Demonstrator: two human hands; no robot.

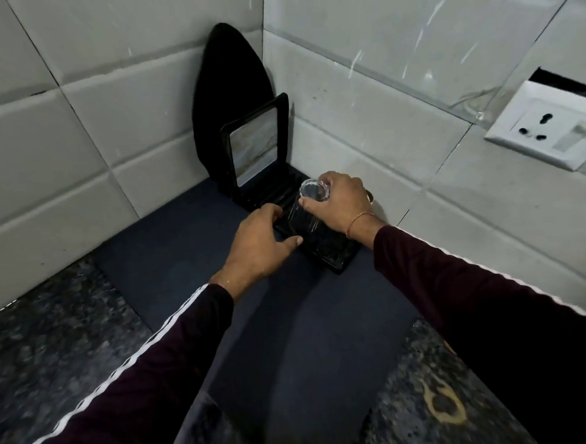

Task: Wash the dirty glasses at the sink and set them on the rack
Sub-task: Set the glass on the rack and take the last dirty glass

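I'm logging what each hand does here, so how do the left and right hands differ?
The right hand grips the upturned glass near its base; the left hand holds nothing. The left's fingers spread flat on the black rack; the right's curl. Only the right wrist wears a bangle. Both sleeves are maroon.

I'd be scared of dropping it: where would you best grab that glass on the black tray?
Probably round its upturned base, from above. The glass stands mouth down on the rack, so the base is the free end; the right hand grips it there, while the left hand rests on the rack's edge.
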